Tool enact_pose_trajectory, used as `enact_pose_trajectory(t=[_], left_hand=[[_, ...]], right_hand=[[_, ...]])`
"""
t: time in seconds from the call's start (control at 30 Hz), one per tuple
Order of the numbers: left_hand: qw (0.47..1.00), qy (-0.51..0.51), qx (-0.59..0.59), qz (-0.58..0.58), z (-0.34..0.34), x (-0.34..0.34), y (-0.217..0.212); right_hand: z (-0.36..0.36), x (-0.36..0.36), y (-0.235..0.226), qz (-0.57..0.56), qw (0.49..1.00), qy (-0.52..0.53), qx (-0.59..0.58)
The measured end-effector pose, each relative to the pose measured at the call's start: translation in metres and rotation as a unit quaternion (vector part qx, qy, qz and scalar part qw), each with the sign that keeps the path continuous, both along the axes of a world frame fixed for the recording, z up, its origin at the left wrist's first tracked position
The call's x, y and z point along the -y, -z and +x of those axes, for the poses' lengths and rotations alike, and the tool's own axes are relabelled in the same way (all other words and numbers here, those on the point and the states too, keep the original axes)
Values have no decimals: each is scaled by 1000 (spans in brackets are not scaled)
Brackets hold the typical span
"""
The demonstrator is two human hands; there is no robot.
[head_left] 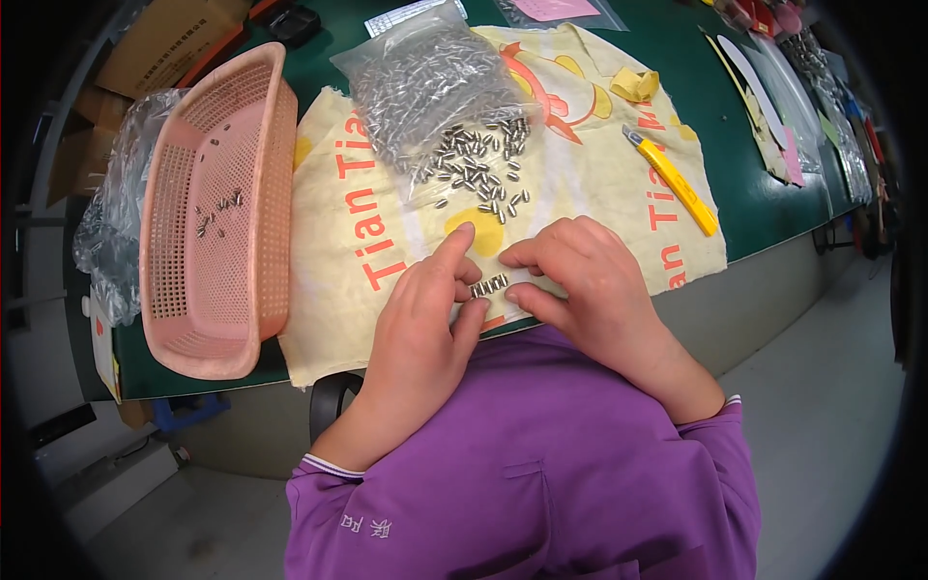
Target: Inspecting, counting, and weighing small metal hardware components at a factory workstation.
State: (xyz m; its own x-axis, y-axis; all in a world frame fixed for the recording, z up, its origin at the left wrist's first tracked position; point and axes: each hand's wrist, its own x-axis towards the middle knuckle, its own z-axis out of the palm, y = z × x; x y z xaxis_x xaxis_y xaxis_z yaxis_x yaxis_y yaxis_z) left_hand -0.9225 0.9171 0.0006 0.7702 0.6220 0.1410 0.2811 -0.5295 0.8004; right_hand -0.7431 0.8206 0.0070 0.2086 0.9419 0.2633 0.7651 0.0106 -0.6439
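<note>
Left hand (425, 319) and right hand (580, 280) rest on the yellow cloth (590, 174), fingertips lining up a short row of metal pins (489, 284), nothing gripped. You've few pins in the pink basket (261, 126); most remain in the loose pile (478, 169) and bag (425, 77).

Shiny metal pins (488, 285) on matt yellow cloth (590, 184); glossy clear plastic bag (425, 77) at twelve o'clock; perforated pink plastic basket (217, 208) at nine o'clock.
</note>
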Motion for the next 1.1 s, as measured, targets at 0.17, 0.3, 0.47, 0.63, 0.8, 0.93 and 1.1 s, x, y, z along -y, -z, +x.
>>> enact_pose_trajectory(t=[0.17, 0.3, 0.47, 0.63, 0.8, 0.93, 1.1], left_hand=[[1000, 3, -4, 1, 1, -1, 2], [1000, 1, -8, 1, 0, -1, 1], [999, -32, -27, 12, -7, -2, -11], [991, -42, -41, 123, -18, -7, -12], [993, -51, -52, 94, -21, -6, -14], [992, -52, -61, 96, -23, -6, -12], [992, -53, -63, 97, -24, -6, -11]], right_hand=[[4, 1, 6, 4, 999, -43, 25], [4, 1, 8, 10, 999, -41, 21], [6, 5, 5, -8, 999, -27, 20], [3, 4, 4, -4, 999, -45, 19], [0, 2, 4, 7, 998, -48, 29], [-2, 0, 3, 3, 998, -51, 31], [-4, -2, 3, -6, 998, -54, 30]])
